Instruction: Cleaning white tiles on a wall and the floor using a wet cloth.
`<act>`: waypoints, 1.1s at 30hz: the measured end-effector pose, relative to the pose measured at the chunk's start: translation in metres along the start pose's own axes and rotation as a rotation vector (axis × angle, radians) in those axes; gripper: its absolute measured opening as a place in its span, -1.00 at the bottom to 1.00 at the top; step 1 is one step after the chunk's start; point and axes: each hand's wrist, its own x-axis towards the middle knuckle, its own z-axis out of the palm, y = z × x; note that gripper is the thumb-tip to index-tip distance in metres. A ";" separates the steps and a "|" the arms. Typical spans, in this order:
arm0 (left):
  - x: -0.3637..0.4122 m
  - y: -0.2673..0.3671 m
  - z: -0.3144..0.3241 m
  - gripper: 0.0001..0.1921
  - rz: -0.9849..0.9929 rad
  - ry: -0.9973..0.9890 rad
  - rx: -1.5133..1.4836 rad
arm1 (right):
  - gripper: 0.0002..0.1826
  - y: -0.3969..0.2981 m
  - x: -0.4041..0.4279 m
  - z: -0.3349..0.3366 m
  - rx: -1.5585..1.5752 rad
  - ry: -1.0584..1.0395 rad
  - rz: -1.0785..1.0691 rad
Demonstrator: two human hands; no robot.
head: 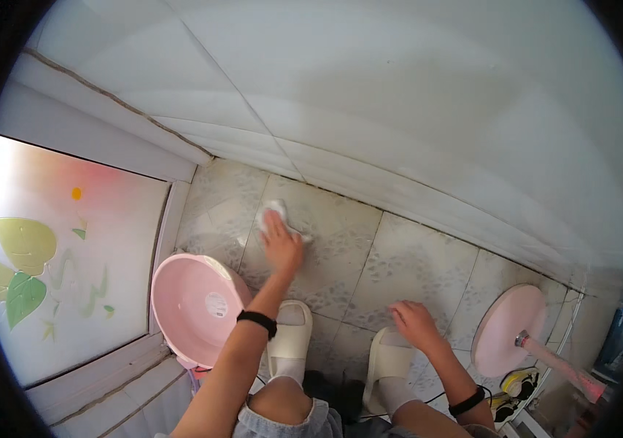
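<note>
My left hand (283, 246) presses a white cloth (274, 207) flat against the patterned floor tiles (328, 224). Part of the cloth is hidden under the palm and fingers, and a corner of it sticks out on the right. Close to the left forearm stands a pink plastic basin (185, 306), tilted in view, with a label on its inner bottom. Above the toe of the right cream slipper (391, 356) hovers my right hand (414, 326), its fingers loosely bent and nothing seen in it. The left cream slipper (291, 334) is beside the basin.
White wall panelling (399, 137) runs along the far side of the floor. A frosted glass door panel (98, 263) with leaf designs borders the left. On the right are a round pink stand base (508, 328) with a pole, yellow-and-black shoes (519, 381) and a dark cable (436, 397).
</note>
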 end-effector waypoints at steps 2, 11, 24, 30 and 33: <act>0.028 -0.008 0.000 -0.25 -0.103 0.024 0.006 | -0.86 -0.007 -0.001 -0.002 0.037 -0.004 -0.002; 0.027 0.017 0.008 -0.21 0.379 -0.079 0.062 | -0.85 0.007 -0.005 0.003 -0.005 -0.028 -0.025; -0.123 0.084 0.005 -0.24 1.321 -0.726 -0.186 | -0.86 -0.018 0.011 0.001 0.041 0.008 -0.020; -0.126 0.079 0.012 -0.30 1.537 -0.659 -0.298 | -0.86 0.002 0.002 -0.005 -0.024 0.011 0.072; -0.081 0.083 0.006 -0.30 1.376 -0.684 -0.196 | -0.87 0.010 0.003 -0.007 0.018 0.089 0.060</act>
